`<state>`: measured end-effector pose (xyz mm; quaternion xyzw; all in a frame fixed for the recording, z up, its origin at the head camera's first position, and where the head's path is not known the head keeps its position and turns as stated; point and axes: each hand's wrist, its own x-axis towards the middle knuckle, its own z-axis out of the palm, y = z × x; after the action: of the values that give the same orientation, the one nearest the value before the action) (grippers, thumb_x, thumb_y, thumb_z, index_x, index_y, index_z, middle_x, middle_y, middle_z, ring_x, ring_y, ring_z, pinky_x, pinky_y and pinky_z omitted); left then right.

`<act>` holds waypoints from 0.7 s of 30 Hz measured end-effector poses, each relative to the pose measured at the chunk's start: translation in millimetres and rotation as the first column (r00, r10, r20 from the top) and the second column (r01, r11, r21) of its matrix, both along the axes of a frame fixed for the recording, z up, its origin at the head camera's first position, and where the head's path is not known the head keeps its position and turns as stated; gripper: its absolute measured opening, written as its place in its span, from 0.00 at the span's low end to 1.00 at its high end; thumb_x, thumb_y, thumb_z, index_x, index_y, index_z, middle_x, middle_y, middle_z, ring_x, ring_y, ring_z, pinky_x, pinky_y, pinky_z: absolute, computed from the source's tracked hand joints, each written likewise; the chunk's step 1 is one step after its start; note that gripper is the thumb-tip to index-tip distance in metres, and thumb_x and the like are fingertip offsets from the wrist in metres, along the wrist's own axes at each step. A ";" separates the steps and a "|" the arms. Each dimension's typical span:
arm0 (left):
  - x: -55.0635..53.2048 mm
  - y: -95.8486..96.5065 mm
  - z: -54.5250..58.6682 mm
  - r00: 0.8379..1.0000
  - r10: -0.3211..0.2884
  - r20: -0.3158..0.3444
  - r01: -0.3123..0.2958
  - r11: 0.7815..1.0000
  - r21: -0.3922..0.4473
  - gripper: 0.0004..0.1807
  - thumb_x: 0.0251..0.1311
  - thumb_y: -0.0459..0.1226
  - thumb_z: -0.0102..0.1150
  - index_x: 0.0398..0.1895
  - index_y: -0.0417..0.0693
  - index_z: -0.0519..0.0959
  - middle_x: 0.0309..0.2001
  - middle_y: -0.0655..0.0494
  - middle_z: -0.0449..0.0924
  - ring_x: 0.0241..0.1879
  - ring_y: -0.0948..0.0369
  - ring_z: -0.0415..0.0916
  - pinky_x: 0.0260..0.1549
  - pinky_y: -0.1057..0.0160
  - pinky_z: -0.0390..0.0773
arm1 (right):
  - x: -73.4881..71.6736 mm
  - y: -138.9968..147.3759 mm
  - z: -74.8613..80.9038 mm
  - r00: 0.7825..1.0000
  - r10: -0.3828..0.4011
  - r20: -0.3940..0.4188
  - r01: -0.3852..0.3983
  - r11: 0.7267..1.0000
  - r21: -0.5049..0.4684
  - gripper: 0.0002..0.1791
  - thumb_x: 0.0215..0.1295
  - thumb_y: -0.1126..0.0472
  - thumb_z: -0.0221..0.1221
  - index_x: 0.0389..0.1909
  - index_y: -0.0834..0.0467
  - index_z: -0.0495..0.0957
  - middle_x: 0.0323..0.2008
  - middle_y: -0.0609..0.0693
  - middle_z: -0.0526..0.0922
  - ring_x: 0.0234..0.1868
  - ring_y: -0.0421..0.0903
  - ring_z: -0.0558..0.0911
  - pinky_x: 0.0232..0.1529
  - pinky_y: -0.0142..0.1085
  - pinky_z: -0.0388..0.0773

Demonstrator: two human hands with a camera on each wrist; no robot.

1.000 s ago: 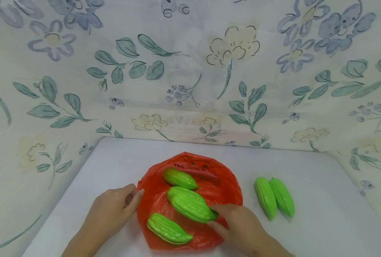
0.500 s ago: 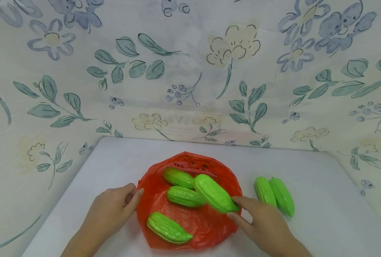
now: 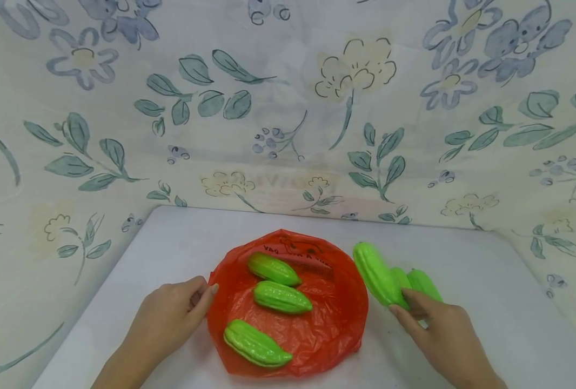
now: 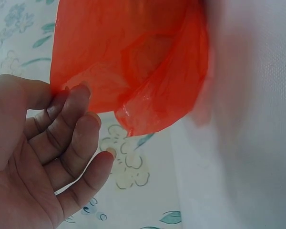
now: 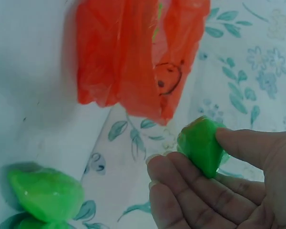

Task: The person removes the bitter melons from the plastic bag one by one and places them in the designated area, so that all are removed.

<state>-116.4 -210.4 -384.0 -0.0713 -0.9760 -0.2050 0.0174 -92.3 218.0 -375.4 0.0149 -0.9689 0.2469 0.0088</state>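
A red plastic bag (image 3: 322, 324) lies with its mouth spread wide on the table. My left hand (image 3: 168, 319) pinches the bag's left edge between thumb and forefinger, as the left wrist view shows on the red plastic (image 4: 100, 52). Inside the bag are three green ridged bitter melons (image 3: 282, 297), lying apart. My right hand (image 3: 450, 335) holds another bitter melon (image 3: 373, 270) by its pointed end, to the right of the bag and above the table. Behind that melon, two more bitter melons (image 3: 425, 283) lie side by side, partly hidden by it and the hand.
The white table (image 3: 186, 237) has its back edge against a hanging floral cloth (image 3: 288, 108). The cloth also rises at the left and right sides. Black marks are printed on the bag's far inner wall.
My right hand has lifted a bitter melon out of the bag and carried it right, past the rim, toward the two on the table. My left hand keeps its place at the bag's edge.
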 end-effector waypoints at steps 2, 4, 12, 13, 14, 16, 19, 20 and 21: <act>-0.2 0.0 0.2 1.000 0.001 0.003 -0.001 1.000 0.000 0.13 0.70 0.43 0.63 0.27 0.54 0.73 0.16 0.64 0.67 0.19 0.63 0.66 0.21 0.67 0.70 | -0.5 5.3 -2.4 1.000 -0.012 -0.004 0.012 1.000 0.000 0.30 0.68 0.49 0.70 0.62 0.64 0.80 0.43 0.55 0.90 0.42 0.51 0.89 0.40 0.45 0.87; -0.6 0.0 0.7 1.000 0.001 0.004 -0.001 1.000 0.000 0.13 0.70 0.43 0.63 0.27 0.54 0.74 0.16 0.64 0.67 0.19 0.63 0.66 0.21 0.67 0.70 | -1.2 9.5 -5.3 1.000 -0.027 0.002 0.027 1.000 -0.006 0.30 0.68 0.50 0.70 0.62 0.65 0.79 0.45 0.58 0.90 0.42 0.52 0.90 0.39 0.45 0.87; -1.1 0.4 1.8 1.000 0.000 0.020 0.000 1.000 0.004 0.13 0.71 0.44 0.63 0.28 0.54 0.74 0.16 0.64 0.67 0.19 0.63 0.66 0.21 0.67 0.70 | -4.8 13.8 -22.3 0.992 -0.056 0.113 0.053 0.998 0.027 0.28 0.70 0.48 0.68 0.58 0.67 0.81 0.38 0.55 0.89 0.32 0.46 0.84 0.38 0.45 0.86; -0.9 0.4 1.6 1.000 0.001 0.023 -0.001 1.000 0.006 0.12 0.71 0.44 0.63 0.28 0.53 0.74 0.16 0.64 0.68 0.19 0.63 0.66 0.21 0.67 0.70 | -5.2 13.7 -24.3 0.991 -0.056 0.122 0.053 0.998 0.031 0.28 0.69 0.48 0.68 0.58 0.67 0.81 0.37 0.53 0.89 0.31 0.44 0.82 0.37 0.44 0.85; -0.7 0.4 1.5 1.000 0.002 0.025 -0.002 1.000 0.007 0.12 0.70 0.43 0.63 0.28 0.53 0.74 0.16 0.64 0.67 0.19 0.63 0.66 0.21 0.67 0.70 | -5.5 13.6 -26.0 0.990 -0.057 0.131 0.053 0.998 0.036 0.28 0.69 0.48 0.68 0.58 0.67 0.81 0.36 0.52 0.89 0.30 0.43 0.81 0.37 0.44 0.85; -0.5 0.4 1.0 1.000 0.002 0.022 -0.002 1.000 0.006 0.12 0.70 0.43 0.63 0.28 0.54 0.74 0.16 0.64 0.67 0.19 0.63 0.66 0.21 0.67 0.70 | -5.6 13.2 -29.4 0.988 -0.056 0.141 0.051 0.998 0.040 0.27 0.69 0.48 0.68 0.57 0.66 0.81 0.33 0.49 0.87 0.29 0.42 0.78 0.36 0.43 0.84; -0.1 0.2 -0.1 1.000 -0.002 0.012 0.002 1.000 0.004 0.13 0.70 0.43 0.63 0.28 0.54 0.74 0.16 0.64 0.67 0.19 0.63 0.66 0.21 0.67 0.69 | -4.8 11.6 -34.5 0.987 -0.050 0.155 0.043 0.998 0.043 0.18 0.69 0.50 0.68 0.47 0.61 0.83 0.25 0.45 0.81 0.27 0.42 0.75 0.31 0.38 0.79; -0.1 0.1 -0.4 1.000 -0.005 0.006 0.005 1.000 0.002 0.13 0.70 0.43 0.63 0.28 0.54 0.73 0.16 0.64 0.67 0.19 0.63 0.66 0.20 0.67 0.69 | -4.4 10.9 -36.3 0.986 -0.046 0.160 0.040 0.998 0.043 0.15 0.70 0.50 0.68 0.43 0.59 0.83 0.23 0.45 0.78 0.26 0.42 0.74 0.29 0.37 0.76; 0.0 0.0 -0.8 1.000 -0.007 0.000 0.007 1.000 0.003 0.13 0.70 0.43 0.63 0.28 0.54 0.73 0.16 0.64 0.66 0.19 0.63 0.65 0.20 0.67 0.69 | -4.2 10.1 -38.2 0.986 -0.042 0.163 0.035 0.998 0.046 0.13 0.69 0.51 0.68 0.41 0.57 0.82 0.21 0.45 0.75 0.25 0.43 0.72 0.28 0.36 0.73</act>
<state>-116.5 -210.3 -384.8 -0.0745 -0.9755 -0.2063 0.0167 -96.4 228.1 -413.6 -0.0242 -0.9715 0.2264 -0.0665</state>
